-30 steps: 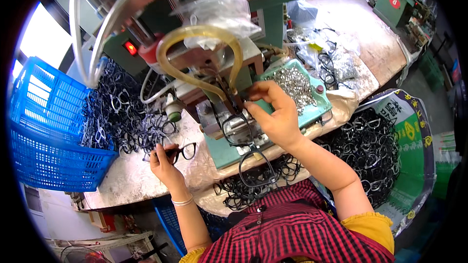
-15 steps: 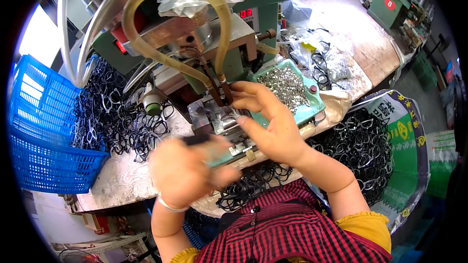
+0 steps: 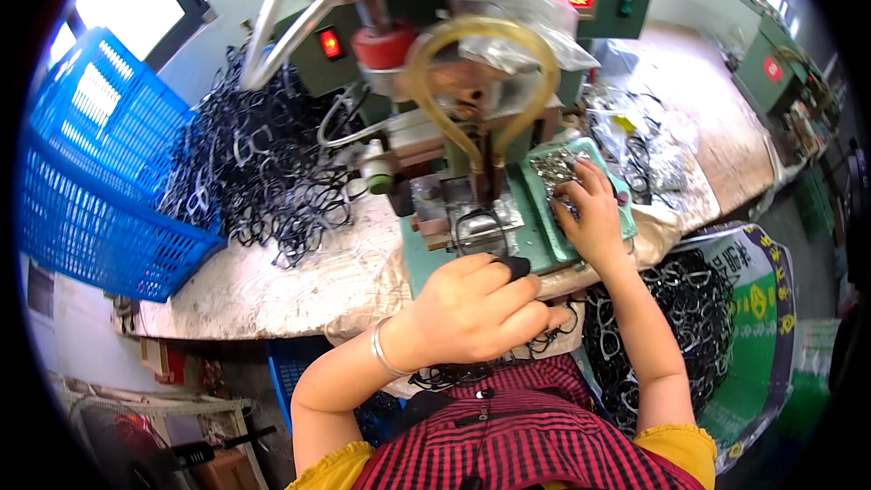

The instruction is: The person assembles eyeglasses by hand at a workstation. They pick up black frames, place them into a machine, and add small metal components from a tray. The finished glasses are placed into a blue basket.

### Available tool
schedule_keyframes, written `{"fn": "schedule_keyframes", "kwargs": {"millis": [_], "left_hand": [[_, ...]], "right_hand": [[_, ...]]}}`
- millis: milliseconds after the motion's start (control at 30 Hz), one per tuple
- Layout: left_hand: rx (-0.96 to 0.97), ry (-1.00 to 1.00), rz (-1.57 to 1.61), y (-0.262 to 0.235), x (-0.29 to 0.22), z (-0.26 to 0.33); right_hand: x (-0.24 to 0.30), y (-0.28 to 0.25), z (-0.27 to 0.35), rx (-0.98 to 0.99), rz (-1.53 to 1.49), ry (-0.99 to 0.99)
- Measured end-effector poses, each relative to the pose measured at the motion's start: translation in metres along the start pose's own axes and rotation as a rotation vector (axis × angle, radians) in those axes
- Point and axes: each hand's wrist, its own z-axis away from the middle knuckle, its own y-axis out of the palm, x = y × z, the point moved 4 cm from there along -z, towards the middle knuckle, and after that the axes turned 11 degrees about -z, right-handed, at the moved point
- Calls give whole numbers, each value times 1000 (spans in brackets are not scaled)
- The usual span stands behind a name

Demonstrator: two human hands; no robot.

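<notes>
My left hand (image 3: 476,313), with a black cover on one finger, is closed at the front of the machine's metal fixture (image 3: 426,191). It grips a dark eyeglass frame (image 3: 481,238) whose rim stands against the fixture; the gripped part is hidden behind the fingers. My right hand (image 3: 592,222) reaches into a green tray (image 3: 564,250) of small shiny metal parts (image 3: 549,166). Its fingers are bent and apart, with their tips among the parts; whether one is picked up is too small to tell. Above the fixture, a yellowish hose (image 3: 417,63) loops down into two upright brown pieces.
Left of the machine lies a big heap of dark eyeglass frames (image 3: 272,154) beside blue plastic baskets (image 3: 100,209). More frames (image 3: 653,318) fill a green-and-white sack (image 3: 748,345) at right. Some frames (image 3: 454,374) lie by my lap. Clear bags (image 3: 671,145) rest behind the tray.
My right hand has gone from the fixture to the tray of parts. My left hand has come rightward to the fixture's front, with an eyeglass frame now there. The view has shifted.
</notes>
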Motion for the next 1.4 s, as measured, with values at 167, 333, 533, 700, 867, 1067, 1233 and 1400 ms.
{"fn": "schedule_keyframes", "kwargs": {"millis": [167,333,533,700,867,1067,1233,1400], "left_hand": [[-58,-151,-7,-3,-13,27],[18,-547,-216,-67,-25,109],[-302,-928,-547,-137,31,107],[478,-1353,-662,-35,115,200],[567,-1508,-449,30,131,256],[482,-1527,-234,2,122,277],[505,-1625,353,11,138,284],[2,-1626,736,11,113,256]], "right_hand": [[-1,13,-13,26,113,-9],[-12,-6,12,-158,-25,191],[-30,2,11,-222,-596,546],[-12,30,-14,-256,-875,503],[-35,-10,27,-321,-684,566],[-26,-52,66,-317,-655,583],[59,-36,-3,-155,-666,277],[86,4,-39,-153,-839,199]]}}
